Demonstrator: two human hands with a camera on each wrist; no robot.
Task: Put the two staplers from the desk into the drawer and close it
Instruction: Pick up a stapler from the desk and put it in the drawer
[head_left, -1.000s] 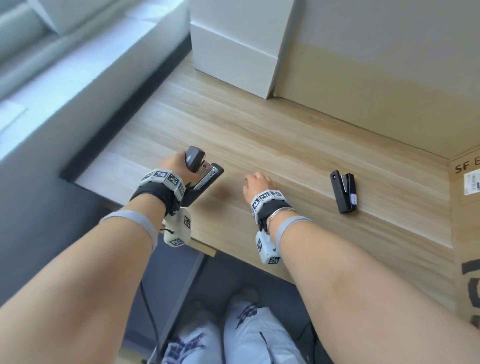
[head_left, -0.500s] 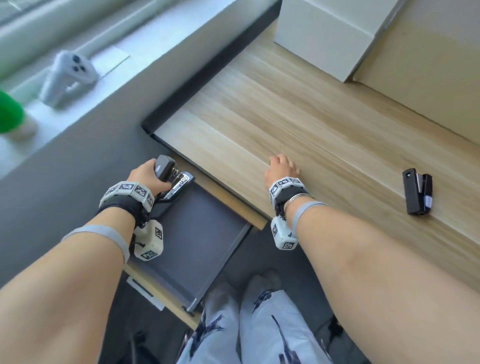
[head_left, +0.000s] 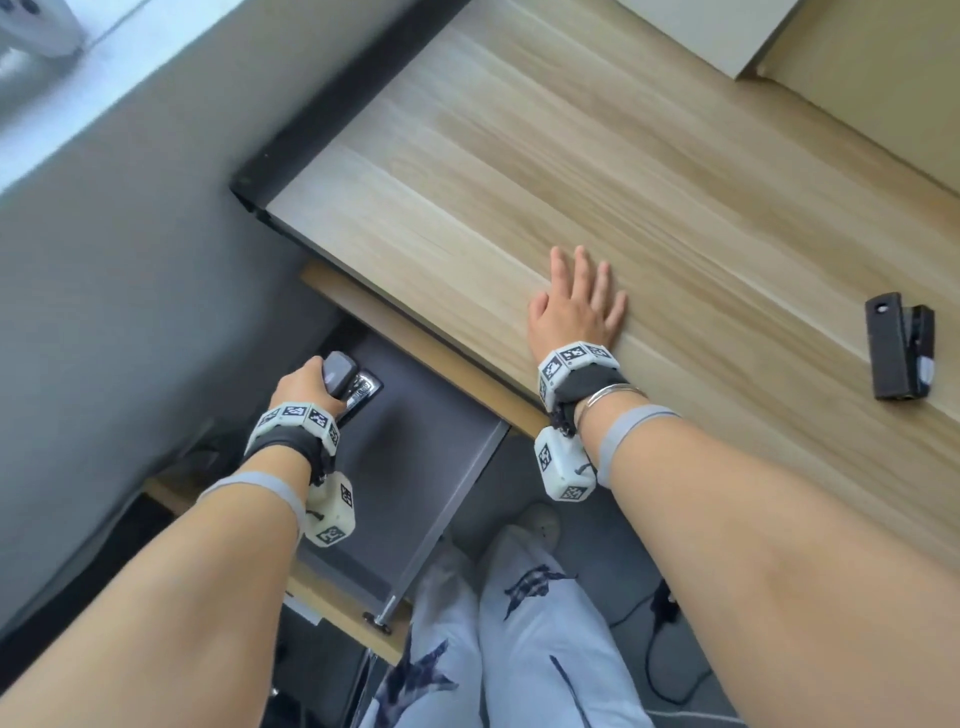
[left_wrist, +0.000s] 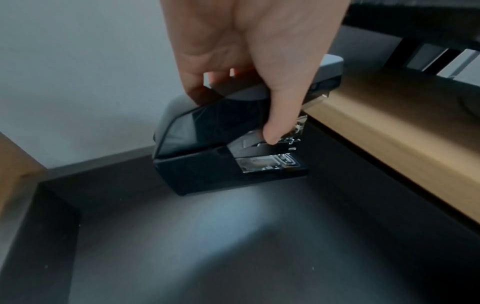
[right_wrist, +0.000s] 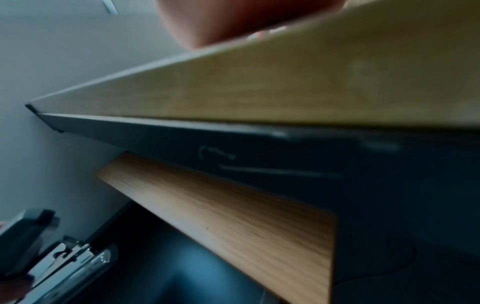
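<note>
One stapler in drawer, other stapler on desk.

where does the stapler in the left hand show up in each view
Head: stapler left of centre, gripped by the left hand over the open drawer.
Left wrist: stapler at centre, under the fingers.
Right wrist: stapler in the bottom left corner, partly cut off.
Shared landmark: the wooden strip under the desk edge.

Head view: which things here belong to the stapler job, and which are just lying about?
Job:
- large stapler, gripped by left hand
- small stapler on desk
- open drawer

Lying about:
- white box
- white controller on windowsill
</note>
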